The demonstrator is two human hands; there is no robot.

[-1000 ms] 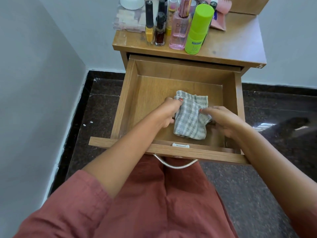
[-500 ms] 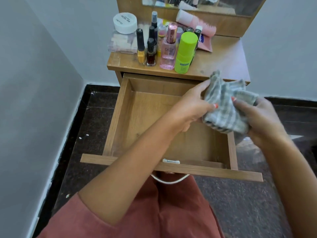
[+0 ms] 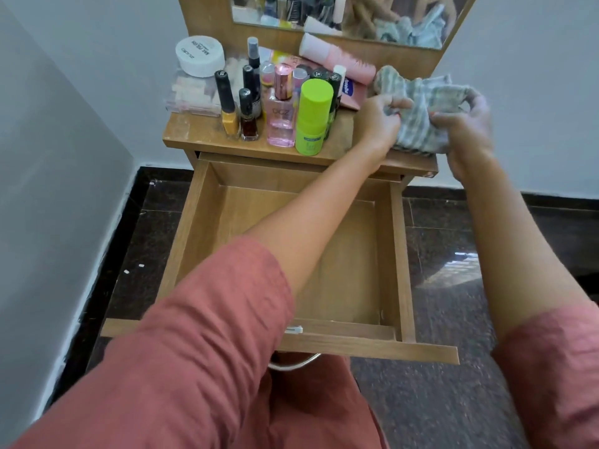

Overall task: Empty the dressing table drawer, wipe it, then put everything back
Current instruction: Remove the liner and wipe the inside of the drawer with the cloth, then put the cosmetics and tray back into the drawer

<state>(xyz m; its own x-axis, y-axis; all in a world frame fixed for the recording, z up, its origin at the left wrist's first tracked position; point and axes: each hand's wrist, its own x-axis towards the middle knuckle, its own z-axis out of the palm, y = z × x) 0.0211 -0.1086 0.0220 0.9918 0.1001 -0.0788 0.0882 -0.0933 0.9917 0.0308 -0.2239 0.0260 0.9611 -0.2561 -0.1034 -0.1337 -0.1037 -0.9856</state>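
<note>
Where the bottles [image 3: 282, 115] wait: on the bench [image 3: 191, 139], up behind the drawer [image 3: 236, 209]; I think they go back in next.
Drawer: pulled out, nothing showing inside.
Left hand [image 3: 377, 119]: up past the drawer's back edge, fingers curled on the cloth [image 3: 421, 105].
Cloth: on the drawer floor a moment ago, now bunched over the bench behind the drawer; wiping looks done.
Right hand [image 3: 463, 124]: grips the cloth's other side.

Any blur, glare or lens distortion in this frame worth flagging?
Head view: right hand and cloth slightly motion-blurred; a bright glare patch on the glossy floor right of the drawer; wide-angle stretch toward the frame edges.
</note>
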